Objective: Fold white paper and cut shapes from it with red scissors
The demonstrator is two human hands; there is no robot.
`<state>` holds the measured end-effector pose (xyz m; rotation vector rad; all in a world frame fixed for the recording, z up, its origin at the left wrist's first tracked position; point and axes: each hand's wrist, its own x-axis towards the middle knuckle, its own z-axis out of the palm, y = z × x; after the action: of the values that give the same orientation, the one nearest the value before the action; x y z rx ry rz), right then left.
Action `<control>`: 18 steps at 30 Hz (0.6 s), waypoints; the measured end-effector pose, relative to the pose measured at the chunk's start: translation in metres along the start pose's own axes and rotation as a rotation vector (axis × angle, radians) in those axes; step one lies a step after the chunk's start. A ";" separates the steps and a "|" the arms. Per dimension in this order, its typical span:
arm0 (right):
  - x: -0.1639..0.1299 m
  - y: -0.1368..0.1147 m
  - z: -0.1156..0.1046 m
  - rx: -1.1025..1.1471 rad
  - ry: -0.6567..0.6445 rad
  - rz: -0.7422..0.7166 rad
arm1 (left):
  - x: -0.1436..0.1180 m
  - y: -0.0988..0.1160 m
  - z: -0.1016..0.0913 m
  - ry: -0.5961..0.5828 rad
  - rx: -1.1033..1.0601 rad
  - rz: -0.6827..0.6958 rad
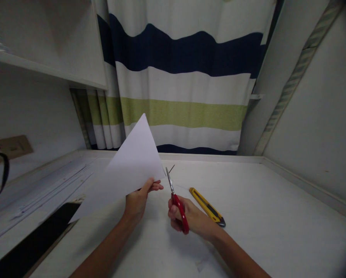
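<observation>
A white sheet of paper (pixel 126 166) is raised above the table, one corner pointing up. My left hand (pixel 139 199) pinches it near its lower right edge, thumb in front and fingers behind. Red-handled scissors (pixel 178 206) are in my right hand (pixel 187 216), fingers wrapped round the handles. Their metal blades point up, slightly parted at the tips, close to the paper's right corner; I cannot tell whether they touch it. Just right of my right hand, a yellow utility knife (pixel 207 206) lies on the table.
The white table (pixel 262 231) has a raised rim at the back. Behind it hangs a striped curtain (pixel 184 85). At the left are a long black strip (pixel 36 239), a wall socket (pixel 16 148) with a black cable (pixel 5 173), and a white shelf (pixel 45 65) overhead.
</observation>
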<state>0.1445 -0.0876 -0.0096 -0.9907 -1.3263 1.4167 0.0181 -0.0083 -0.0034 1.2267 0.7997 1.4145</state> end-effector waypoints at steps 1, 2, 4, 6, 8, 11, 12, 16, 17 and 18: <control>0.001 0.000 0.000 -0.023 0.038 -0.003 | 0.000 0.000 0.000 -0.005 0.005 0.004; 0.002 -0.001 -0.001 -0.043 0.095 -0.014 | 0.001 -0.001 0.000 -0.003 0.010 0.005; 0.004 -0.002 -0.002 -0.064 0.230 -0.055 | 0.002 -0.002 -0.001 0.007 0.021 0.003; 0.005 -0.004 -0.002 -0.073 0.336 -0.094 | 0.003 -0.004 -0.002 0.023 0.034 0.006; 0.006 -0.006 -0.002 -0.098 0.389 -0.101 | 0.004 -0.006 -0.003 0.026 0.044 0.012; 0.004 -0.008 -0.001 -0.175 0.383 -0.088 | 0.005 -0.007 -0.004 0.023 0.043 0.008; 0.004 -0.008 0.000 -0.195 0.356 -0.082 | 0.005 -0.007 -0.004 0.019 0.040 0.006; 0.002 -0.002 0.001 -0.212 0.227 -0.051 | 0.005 -0.008 -0.006 -0.012 0.039 0.009; 0.002 0.000 0.000 -0.211 0.211 -0.044 | 0.005 -0.009 -0.007 -0.019 0.041 0.012; 0.001 0.002 0.000 -0.213 0.200 -0.041 | 0.005 -0.009 -0.007 -0.023 0.039 0.017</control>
<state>0.1444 -0.0862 -0.0114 -1.2049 -1.3583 1.1294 0.0145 -0.0009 -0.0119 1.2802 0.8068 1.4017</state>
